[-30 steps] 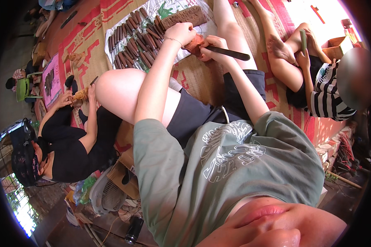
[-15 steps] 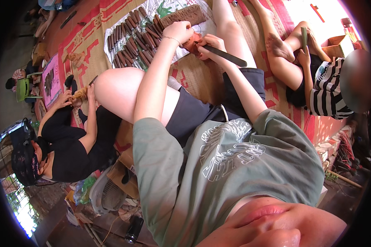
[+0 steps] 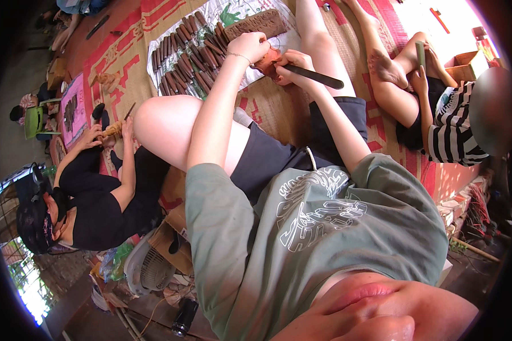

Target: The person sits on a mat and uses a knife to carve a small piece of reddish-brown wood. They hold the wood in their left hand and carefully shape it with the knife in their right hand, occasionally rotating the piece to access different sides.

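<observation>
Above the mat, between my bent legs, my left hand (image 3: 252, 48) is closed over the upper left of a reddish carved wooden piece (image 3: 267, 63). My right hand (image 3: 294, 63) pinches a long, dark, flat tool (image 3: 316, 76), like a file or carving blade. Its inner end meets the right side of the piece, though the fingers hide the exact contact. The tool's broad, blunt end points right and toward me, over my right forearm. Beyond my hands lies a brown block with a carved surface (image 3: 257, 25).
Several brown-handled tools (image 3: 188, 54) lie in rows on a white sheet (image 3: 153, 62), left of my hands. A person (image 3: 105, 210) at left works a pale wooden piece; another in a striped shirt (image 3: 452, 122) sits at right, holding a green-handled tool. A fan (image 3: 153, 270) stands behind.
The dark tool has turned slightly, its broad end now a little higher. Both hands keep their hold on the piece and the tool; the whole view has shifted slightly.
</observation>
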The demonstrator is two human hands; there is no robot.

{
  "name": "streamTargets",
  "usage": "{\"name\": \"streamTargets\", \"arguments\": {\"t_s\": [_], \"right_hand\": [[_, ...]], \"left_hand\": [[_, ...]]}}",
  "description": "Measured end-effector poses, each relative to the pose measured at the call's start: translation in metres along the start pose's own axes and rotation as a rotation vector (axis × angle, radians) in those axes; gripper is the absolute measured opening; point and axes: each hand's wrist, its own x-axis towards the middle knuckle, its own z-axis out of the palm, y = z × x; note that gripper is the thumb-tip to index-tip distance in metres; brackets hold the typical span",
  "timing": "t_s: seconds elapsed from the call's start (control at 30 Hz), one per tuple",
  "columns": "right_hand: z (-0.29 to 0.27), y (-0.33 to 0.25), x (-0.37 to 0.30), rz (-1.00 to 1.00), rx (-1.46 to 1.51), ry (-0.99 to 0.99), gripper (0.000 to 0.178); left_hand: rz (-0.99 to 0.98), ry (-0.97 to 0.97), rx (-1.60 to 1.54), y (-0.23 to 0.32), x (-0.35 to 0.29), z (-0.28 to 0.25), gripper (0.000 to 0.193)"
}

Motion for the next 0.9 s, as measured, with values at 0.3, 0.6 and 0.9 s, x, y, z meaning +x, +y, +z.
{"name": "streamTargets", "arguments": {"t_s": [0.3,0.6,0.9], "right_hand": [[0.002,-0.001,-0.003,0.010,-0.001,0.016,0.012],[0.002,-0.001,-0.004,0.022,0.031,-0.007,0.011],[0.001,-0.003,-0.003,0.003,0.002,0.016,0.010]], "left_hand": [[0.002,-0.018,-0.004,0.001,-0.001,-0.003,0.031],[0.021,-0.015,-0.012,-0.005,0.002,0.000,0.032],[0.027,-0.035,0.003,0.001,-0.001,-0.001,0.031]]}}
